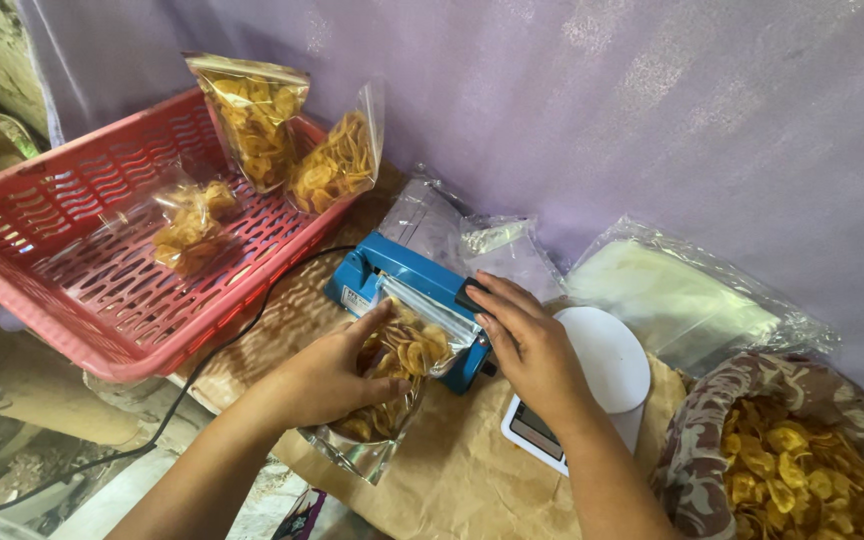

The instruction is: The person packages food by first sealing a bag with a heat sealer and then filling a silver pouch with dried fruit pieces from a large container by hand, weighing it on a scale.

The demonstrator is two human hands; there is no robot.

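Observation:
My left hand (327, 375) holds a clear bag of yellow chips (392, 385), whose open top lies across the jaw of a blue heat sealer (397, 275). My right hand (527, 345) presses down on the sealer's arm near its black handle end, fingers flat on it. The bag's foil bottom hangs toward the table's near edge. Brown paper (472, 470) covers the table under both hands.
A red plastic basket (82, 300) at the left holds three chip bags. A white scale (607, 375) sits right of the sealer, with stacked empty bags (677, 295) behind it. A cloth-lined sack of loose chips (802, 475) fills the lower right. A black cord (227, 335) trails left.

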